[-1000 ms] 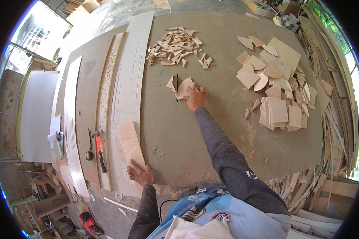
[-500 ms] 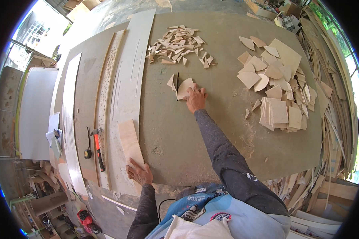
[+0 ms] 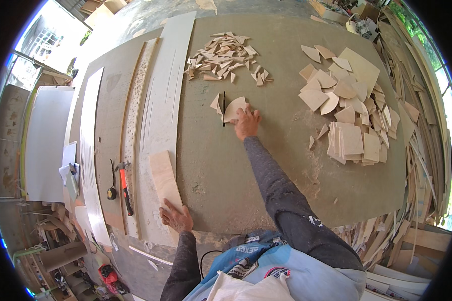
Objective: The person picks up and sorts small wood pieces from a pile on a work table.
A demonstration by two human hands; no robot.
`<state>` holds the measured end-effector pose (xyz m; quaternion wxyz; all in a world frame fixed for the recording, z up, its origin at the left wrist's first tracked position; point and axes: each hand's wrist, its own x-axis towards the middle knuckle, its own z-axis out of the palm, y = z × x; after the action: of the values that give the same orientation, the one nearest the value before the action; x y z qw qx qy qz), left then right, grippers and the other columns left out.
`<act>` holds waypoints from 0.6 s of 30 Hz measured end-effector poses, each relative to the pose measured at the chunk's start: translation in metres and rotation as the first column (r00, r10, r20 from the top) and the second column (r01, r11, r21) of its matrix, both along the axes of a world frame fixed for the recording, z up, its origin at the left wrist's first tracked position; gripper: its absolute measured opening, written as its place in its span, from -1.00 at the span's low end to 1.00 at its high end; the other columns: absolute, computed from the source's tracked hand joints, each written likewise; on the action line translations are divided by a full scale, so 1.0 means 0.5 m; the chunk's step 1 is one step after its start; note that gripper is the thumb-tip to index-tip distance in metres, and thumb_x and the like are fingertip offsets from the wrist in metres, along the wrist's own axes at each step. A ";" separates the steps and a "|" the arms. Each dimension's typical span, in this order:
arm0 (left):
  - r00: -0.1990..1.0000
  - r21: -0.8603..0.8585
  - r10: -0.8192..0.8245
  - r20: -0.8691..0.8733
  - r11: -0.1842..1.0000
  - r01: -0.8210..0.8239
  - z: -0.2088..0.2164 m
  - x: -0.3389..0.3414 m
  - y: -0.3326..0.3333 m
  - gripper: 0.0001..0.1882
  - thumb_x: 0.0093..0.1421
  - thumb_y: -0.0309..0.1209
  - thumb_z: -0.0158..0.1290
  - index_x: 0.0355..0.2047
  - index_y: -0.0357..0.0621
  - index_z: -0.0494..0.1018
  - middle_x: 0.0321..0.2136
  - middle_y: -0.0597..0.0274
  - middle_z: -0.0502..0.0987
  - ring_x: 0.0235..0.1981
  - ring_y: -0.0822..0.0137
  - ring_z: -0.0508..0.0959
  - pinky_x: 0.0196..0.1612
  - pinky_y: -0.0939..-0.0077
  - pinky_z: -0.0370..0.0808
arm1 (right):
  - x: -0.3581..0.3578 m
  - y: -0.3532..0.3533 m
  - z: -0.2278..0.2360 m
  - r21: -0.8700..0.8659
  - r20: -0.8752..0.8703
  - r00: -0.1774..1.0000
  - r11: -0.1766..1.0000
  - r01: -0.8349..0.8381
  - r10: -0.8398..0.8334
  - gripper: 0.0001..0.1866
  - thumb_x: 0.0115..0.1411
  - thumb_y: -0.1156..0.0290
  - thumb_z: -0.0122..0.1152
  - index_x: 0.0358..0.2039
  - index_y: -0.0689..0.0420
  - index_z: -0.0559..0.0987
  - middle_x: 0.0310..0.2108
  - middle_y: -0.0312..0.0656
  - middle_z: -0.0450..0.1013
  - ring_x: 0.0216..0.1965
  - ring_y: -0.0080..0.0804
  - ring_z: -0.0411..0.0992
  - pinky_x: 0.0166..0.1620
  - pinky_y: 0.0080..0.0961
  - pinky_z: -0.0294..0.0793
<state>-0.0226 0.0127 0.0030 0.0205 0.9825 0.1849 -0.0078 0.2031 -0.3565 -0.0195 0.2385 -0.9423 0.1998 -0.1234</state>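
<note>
My right hand reaches to the middle of the table, its bent fingers on the lower right edge of a fan-shaped piece of thin wood. Just left of that piece lies a slim black stick, perhaps a pencil, with a small pointed wood offcut beyond it. Near the front edge, my left hand lies with fingers spread on the lower end of a long pale wood strip. The strip rests partly over a whitish board.
Small pointed offcuts are heaped at the far middle. At right is a pile of curved and square wood pieces. A hammer and a tape measure lie at left, near a narrow speckled strip. Stacked boards line the right side.
The fan-shaped piece has shifted very slightly to the right under my right hand. My left hand stays on the wood strip.
</note>
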 end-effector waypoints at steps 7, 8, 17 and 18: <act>1.000 -0.032 0.001 -0.006 1.000 -0.001 0.003 -0.001 0.002 0.04 0.13 -0.16 0.23 0.52 -0.03 -0.06 0.36 -0.36 0.02 0.41 -0.23 -0.01 0.38 -0.22 -0.07 | -0.018 0.002 0.000 -0.018 -0.027 0.998 0.998 -0.054 0.053 -0.61 0.07 0.15 0.50 -0.10 -0.07 0.63 0.31 -0.14 0.31 0.12 -0.01 0.26 0.12 0.09 0.25; 1.000 -0.037 -0.007 -0.002 0.999 0.007 0.002 -0.003 0.004 0.03 0.13 -0.16 0.23 0.52 -0.03 -0.05 0.36 -0.35 0.02 0.41 -0.23 -0.01 0.38 -0.22 -0.07 | -0.019 0.002 -0.002 -0.011 -0.016 0.999 0.999 -0.050 0.049 -0.61 0.07 0.16 0.50 -0.10 -0.07 0.63 0.31 -0.13 0.31 0.12 -0.01 0.26 0.12 0.09 0.25; 1.000 -0.033 0.019 -0.011 0.999 -0.019 0.001 0.002 0.001 0.03 0.14 -0.15 0.22 0.53 -0.03 -0.06 0.37 -0.34 0.00 0.42 -0.22 -0.02 0.39 -0.23 -0.08 | -0.003 -0.001 0.008 0.015 -0.054 0.998 0.999 -0.032 0.033 -0.59 0.06 0.18 0.51 -0.09 -0.05 0.62 0.31 -0.09 0.30 0.15 0.02 0.26 0.14 0.12 0.25; 1.000 -0.033 0.022 -0.019 0.999 -0.023 0.002 0.002 0.001 0.03 0.14 -0.15 0.22 0.53 -0.02 -0.06 0.37 -0.34 0.00 0.43 -0.23 -0.02 0.39 -0.24 -0.08 | 0.001 -0.002 0.010 0.018 -0.057 0.998 0.999 -0.028 0.029 -0.59 0.07 0.18 0.51 -0.08 -0.06 0.62 0.32 -0.09 0.30 0.16 0.02 0.26 0.14 0.12 0.25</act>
<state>-0.0218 0.0134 0.0039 0.0353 0.9798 0.1959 -0.0198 0.2035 -0.3574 -0.0145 0.2425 -0.9462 0.1940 -0.0910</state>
